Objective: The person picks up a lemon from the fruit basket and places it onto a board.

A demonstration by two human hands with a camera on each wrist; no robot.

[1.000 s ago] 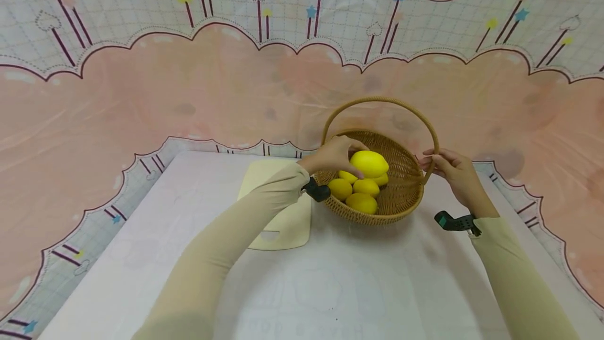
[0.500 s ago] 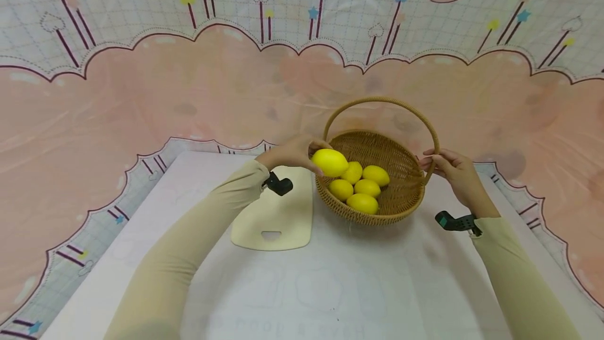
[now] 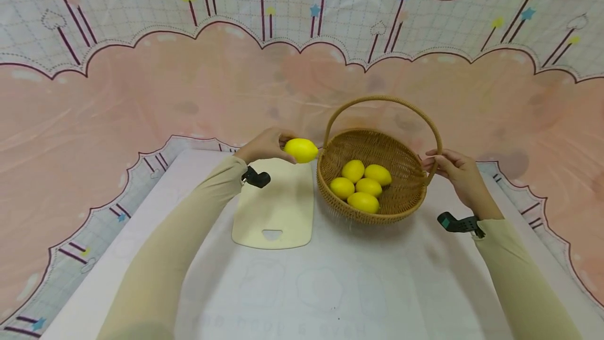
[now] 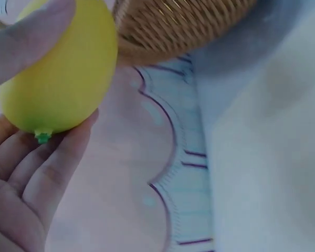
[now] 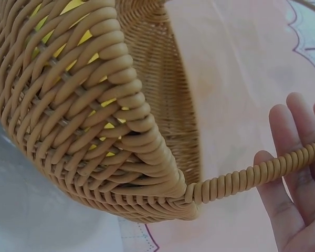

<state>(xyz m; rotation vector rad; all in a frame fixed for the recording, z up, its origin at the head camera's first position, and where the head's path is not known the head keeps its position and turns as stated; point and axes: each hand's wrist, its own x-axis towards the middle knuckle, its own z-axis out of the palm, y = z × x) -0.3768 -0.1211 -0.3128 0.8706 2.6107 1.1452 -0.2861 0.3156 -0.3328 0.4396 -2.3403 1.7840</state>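
Note:
A yellow lemon is pinched between the thumb and fingers of my left hand, held up over the far end of a cream cutting board. In the left wrist view the green stem end of the lemon points down toward the palm. Just to the right stands a woven wicker basket, with several more lemons lying inside it. My right hand holds the basket's arched handle low on its right side. Seen from the right wrist, the fingers lie behind the wrapped handle.
Both things stand on a white table; the board is left of the basket, its cut-out grip toward me. A pink and white patterned cloth hangs behind and runs along the table's sides.
My left hand has lifted the lemon out of the basket and carried it left, above the cutting board. The right hand has stayed at the basket handle.

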